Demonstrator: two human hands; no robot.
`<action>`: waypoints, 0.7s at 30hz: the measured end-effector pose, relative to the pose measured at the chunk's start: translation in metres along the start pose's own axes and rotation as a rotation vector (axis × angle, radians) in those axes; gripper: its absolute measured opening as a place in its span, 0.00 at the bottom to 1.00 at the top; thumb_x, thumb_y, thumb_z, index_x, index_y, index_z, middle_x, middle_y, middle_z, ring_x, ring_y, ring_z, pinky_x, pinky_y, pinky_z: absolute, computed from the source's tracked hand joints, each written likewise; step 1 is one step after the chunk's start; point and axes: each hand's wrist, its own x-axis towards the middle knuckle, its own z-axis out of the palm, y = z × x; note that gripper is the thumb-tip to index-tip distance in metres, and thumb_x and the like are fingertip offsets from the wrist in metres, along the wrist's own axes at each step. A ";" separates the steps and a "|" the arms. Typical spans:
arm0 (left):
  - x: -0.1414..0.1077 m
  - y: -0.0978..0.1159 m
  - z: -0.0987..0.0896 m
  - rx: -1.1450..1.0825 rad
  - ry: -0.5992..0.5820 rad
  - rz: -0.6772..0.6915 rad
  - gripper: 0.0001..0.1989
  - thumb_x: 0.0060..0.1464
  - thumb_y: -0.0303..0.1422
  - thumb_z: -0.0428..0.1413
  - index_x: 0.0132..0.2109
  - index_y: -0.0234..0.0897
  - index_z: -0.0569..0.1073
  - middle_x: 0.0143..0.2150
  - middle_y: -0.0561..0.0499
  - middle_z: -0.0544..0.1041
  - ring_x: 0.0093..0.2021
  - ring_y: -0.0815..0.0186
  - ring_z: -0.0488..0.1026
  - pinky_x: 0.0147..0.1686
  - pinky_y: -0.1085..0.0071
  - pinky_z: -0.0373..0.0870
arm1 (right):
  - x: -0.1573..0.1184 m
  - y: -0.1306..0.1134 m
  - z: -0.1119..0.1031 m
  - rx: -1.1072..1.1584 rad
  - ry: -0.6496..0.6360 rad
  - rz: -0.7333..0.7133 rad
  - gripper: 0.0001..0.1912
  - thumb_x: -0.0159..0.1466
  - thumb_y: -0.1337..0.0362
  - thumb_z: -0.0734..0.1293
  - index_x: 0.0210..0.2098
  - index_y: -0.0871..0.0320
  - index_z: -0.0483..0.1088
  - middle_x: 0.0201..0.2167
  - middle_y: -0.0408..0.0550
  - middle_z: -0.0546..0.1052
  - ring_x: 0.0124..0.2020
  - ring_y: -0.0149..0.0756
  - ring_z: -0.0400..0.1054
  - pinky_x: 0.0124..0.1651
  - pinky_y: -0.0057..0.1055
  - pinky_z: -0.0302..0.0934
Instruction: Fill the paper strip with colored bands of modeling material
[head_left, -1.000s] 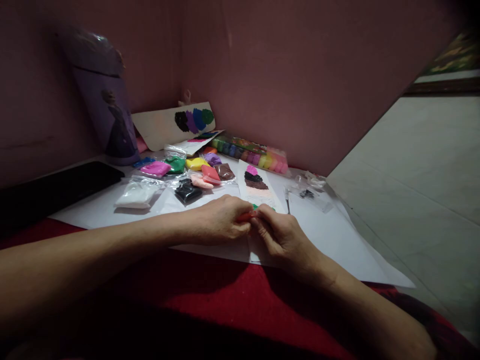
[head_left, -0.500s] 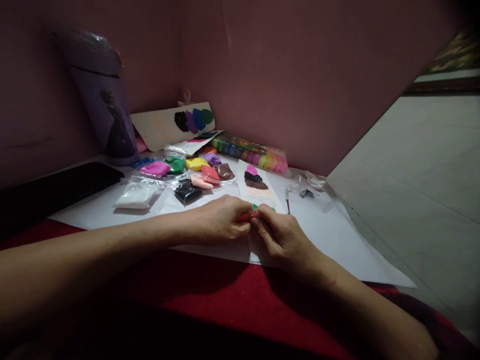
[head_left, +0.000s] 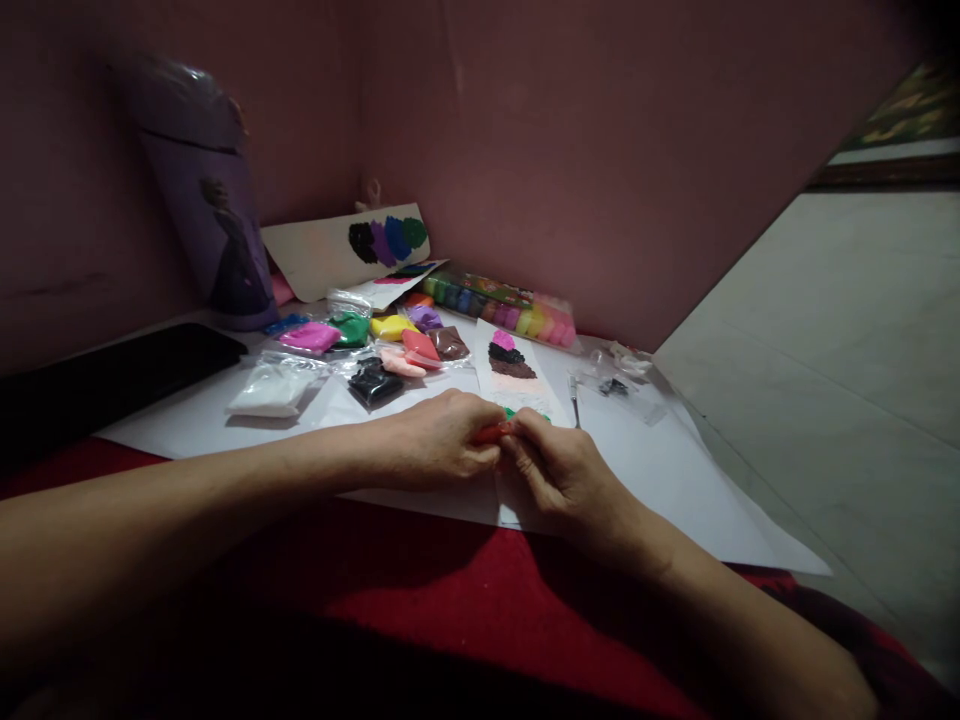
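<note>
An orange-red piece (head_left: 491,433), perhaps a clay packet, is pinched between my hands. My left hand (head_left: 448,438) wraps round its left part, and my right hand (head_left: 559,462) closes on its right end with thumb and fingertips. Both hands hang close over a paper strip (head_left: 486,375) with pink, black, brown and peach patches. A bit of green shows just behind the fingertips. To the right of the strip lies a thin tool (head_left: 574,400). Small clay packets, among them black (head_left: 375,384), red (head_left: 421,349) and white (head_left: 271,388), lie beyond my left hand.
White paper (head_left: 660,480) covers part of the red cloth (head_left: 450,600). A purple container (head_left: 206,220) stands at the back left, near a dark flat object (head_left: 127,375). Painted card (head_left: 315,255) and a long multicoloured pack (head_left: 499,305) rest by the wall; clear plastic (head_left: 630,395) lies right.
</note>
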 end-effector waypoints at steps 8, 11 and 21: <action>0.000 0.000 0.001 0.002 -0.002 0.010 0.11 0.54 0.34 0.46 0.31 0.32 0.69 0.27 0.53 0.71 0.27 0.71 0.63 0.25 0.76 0.55 | 0.000 0.000 0.000 -0.001 -0.008 0.004 0.10 0.67 0.64 0.55 0.29 0.56 0.56 0.23 0.41 0.66 0.21 0.28 0.57 0.27 0.26 0.51; 0.000 0.000 0.001 0.003 0.007 0.015 0.11 0.54 0.35 0.47 0.29 0.33 0.67 0.26 0.53 0.69 0.25 0.72 0.62 0.24 0.76 0.54 | 0.000 0.001 0.000 -0.008 -0.008 0.003 0.10 0.67 0.64 0.55 0.29 0.56 0.55 0.23 0.41 0.66 0.22 0.28 0.57 0.27 0.26 0.51; 0.001 -0.001 0.001 0.001 0.008 0.007 0.11 0.54 0.35 0.47 0.28 0.34 0.65 0.25 0.54 0.68 0.25 0.72 0.61 0.23 0.76 0.53 | 0.000 0.001 0.000 0.001 -0.006 -0.009 0.10 0.67 0.65 0.55 0.28 0.55 0.55 0.23 0.41 0.66 0.22 0.28 0.57 0.27 0.27 0.51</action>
